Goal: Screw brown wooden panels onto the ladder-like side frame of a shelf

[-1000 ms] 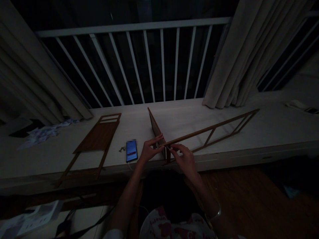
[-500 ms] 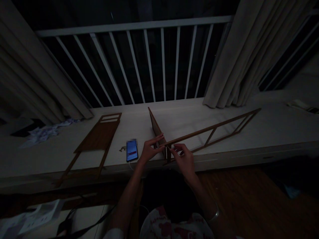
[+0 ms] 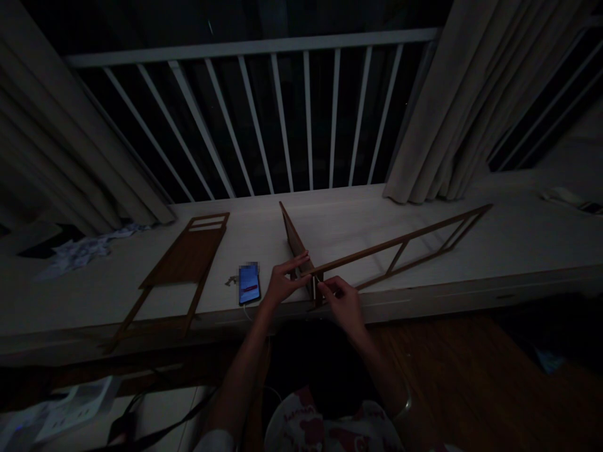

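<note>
A brown wooden frame (image 3: 362, 255) with crossbars stretches to the right on the ledge, its near end meeting an upright wooden panel (image 3: 294, 233). At that joint my left hand (image 3: 282, 282) grips the wood, thumb and fingers on either side. My right hand (image 3: 343, 300) is closed in a pinch just right of the joint. A thin, pale sliver shows near its fingertips, too small and dim to name. Left of my hands lies a lit phone (image 3: 249, 283) with a cable, beside several small dark metal pieces (image 3: 231, 280).
Another wooden frame with a slatted top (image 3: 186, 257) lies at the left, its legs over the ledge's front edge. A white railing (image 3: 254, 48) and curtains (image 3: 433, 107) stand behind. Crumpled cloth or paper (image 3: 80, 254) lies far left; a white power strip (image 3: 75, 408) is lower left.
My right hand has shifted slightly left and down at the joint, its fingers drawn closer together. The left hand and the wooden pieces stay practically still.
</note>
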Available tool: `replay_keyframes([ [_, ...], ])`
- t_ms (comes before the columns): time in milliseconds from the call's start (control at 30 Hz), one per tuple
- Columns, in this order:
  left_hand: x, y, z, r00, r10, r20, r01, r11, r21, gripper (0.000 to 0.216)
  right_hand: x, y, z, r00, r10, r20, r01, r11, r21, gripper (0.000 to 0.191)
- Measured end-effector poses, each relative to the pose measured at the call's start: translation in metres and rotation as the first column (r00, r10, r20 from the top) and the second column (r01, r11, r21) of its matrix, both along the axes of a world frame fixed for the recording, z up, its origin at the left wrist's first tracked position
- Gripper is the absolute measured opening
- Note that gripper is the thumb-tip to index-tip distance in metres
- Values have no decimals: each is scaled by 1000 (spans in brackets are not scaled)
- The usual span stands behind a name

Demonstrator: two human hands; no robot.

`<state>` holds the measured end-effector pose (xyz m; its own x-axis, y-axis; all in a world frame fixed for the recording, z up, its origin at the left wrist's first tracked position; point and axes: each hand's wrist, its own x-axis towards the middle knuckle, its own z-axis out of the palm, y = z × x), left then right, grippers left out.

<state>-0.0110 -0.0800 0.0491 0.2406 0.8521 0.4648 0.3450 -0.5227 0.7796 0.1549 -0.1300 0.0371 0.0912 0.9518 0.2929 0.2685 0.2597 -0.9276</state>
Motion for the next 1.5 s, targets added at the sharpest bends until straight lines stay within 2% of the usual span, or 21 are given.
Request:
replay_keyframes([
  [133,0,0,1,1000,-1,-4,1,1000,-2,43,-2,0,-2,998,37,-42,-39,999,-32,26],
  [333,-1,1,-2,1000,2,-2,-2,1000,5,44,-3,1,-2,999,36,-35,-34,999,34,25],
  [500,-1,2,-4,1000,-3,10,3,1000,6,44,-5,1,-4,996,49,-77,-49,999,-3,24],
  [600,-2,3,-5,1000,-3,6,3,1000,2,43,-4,1,-5,993,31,-114,-32,999,-4,23],
  [767,-2,2,-5,1000,-5,12,5,1000,1,43,-5,2,-5,989,-47,-143,57,996,69,18],
  [833,-2,2,-4,1000,-1,9,1,1000,1,43,-7,1,-5,979,-37,-199,40,999,13,21],
  [967,-2,1,-3,1000,2,12,-2,1000,-7,43,-13,-4,-3,931,52,-362,-110,984,-143,32],
  [1233,-1,2,-4,1000,-9,22,9,1000,-1,44,-17,-5,-3,878,71,-474,-173,969,-175,31],
  [1500,-2,-1,3,1000,-5,-1,5,1000,-3,42,-21,-2,-7,857,0,-515,-47,996,-78,25],
])
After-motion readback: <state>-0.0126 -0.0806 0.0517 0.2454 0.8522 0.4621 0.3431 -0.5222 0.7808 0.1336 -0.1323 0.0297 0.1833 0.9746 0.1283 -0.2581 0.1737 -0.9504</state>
